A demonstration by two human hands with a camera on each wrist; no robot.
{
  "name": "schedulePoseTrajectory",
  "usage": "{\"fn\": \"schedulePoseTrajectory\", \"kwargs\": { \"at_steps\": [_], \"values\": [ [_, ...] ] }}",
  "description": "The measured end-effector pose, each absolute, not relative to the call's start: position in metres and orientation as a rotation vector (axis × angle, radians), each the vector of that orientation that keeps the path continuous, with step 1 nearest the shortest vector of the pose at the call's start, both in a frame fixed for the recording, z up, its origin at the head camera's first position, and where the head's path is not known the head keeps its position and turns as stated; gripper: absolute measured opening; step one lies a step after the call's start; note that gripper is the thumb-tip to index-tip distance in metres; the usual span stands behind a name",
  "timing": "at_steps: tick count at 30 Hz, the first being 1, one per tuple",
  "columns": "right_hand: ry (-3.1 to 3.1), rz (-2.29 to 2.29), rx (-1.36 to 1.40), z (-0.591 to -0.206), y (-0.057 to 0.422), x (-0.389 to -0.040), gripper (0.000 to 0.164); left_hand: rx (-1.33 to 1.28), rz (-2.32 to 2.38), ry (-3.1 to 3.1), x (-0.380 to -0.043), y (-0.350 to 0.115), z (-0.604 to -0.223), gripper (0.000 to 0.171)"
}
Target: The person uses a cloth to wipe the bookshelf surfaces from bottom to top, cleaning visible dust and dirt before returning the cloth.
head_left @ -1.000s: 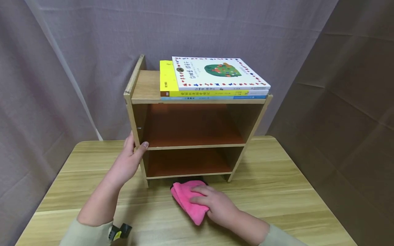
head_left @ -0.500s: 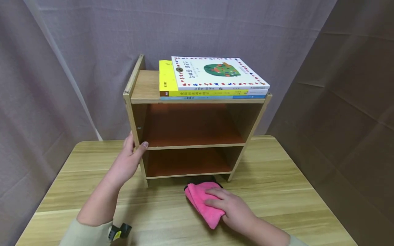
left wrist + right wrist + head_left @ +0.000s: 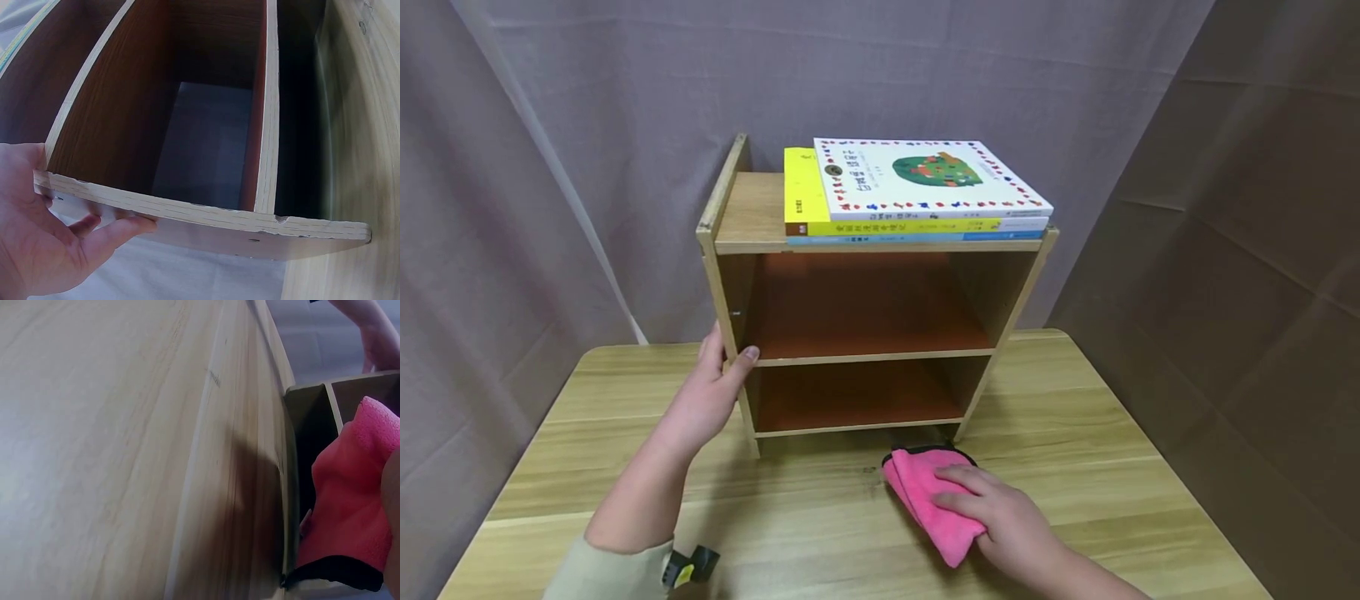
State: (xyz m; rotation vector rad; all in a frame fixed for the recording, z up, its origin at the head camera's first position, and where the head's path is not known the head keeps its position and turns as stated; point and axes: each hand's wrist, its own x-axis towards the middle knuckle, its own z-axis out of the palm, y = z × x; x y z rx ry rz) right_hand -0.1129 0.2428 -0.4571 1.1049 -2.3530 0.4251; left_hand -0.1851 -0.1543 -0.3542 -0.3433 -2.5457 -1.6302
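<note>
A small wooden bookshelf [image 3: 880,357] with reddish-brown shelf boards stands on the table. My left hand [image 3: 703,404] grips its left side panel [image 3: 206,215], the thumb at the front edge by the middle board and the other fingers around the outside. My right hand [image 3: 1007,517] holds a folded pink cleaning cloth [image 3: 925,492] with a black edge, low in front of the shelf's right foot. In the right wrist view the cloth [image 3: 350,500] covers part of the shelf, and only a sliver of my right hand shows at the edge.
On the shelf's top board lie stacked books: a white picture book [image 3: 925,177] uppermost, a yellow book [image 3: 805,190] and a blue one beneath. The wood-grain table [image 3: 820,533] has small dark marks in front of the shelf. Grey curtains [image 3: 587,125] hang behind and beside it.
My right hand has moved the pink cloth rightward along the shelf's base, from near its middle to the right foot. Dark marks on the table now show. The left hand has kept its grip.
</note>
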Motion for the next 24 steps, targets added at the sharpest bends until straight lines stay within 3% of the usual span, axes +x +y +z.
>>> {"fn": "schedulePoseTrajectory", "kwargs": {
  "at_steps": [24],
  "values": [
    [-2.45, 0.381, 0.809, -0.454, 0.305, -0.111, 0.069, -0.371, -1.614, -2.517, -0.187, -0.155, -0.356, 0.068]
  ]
}}
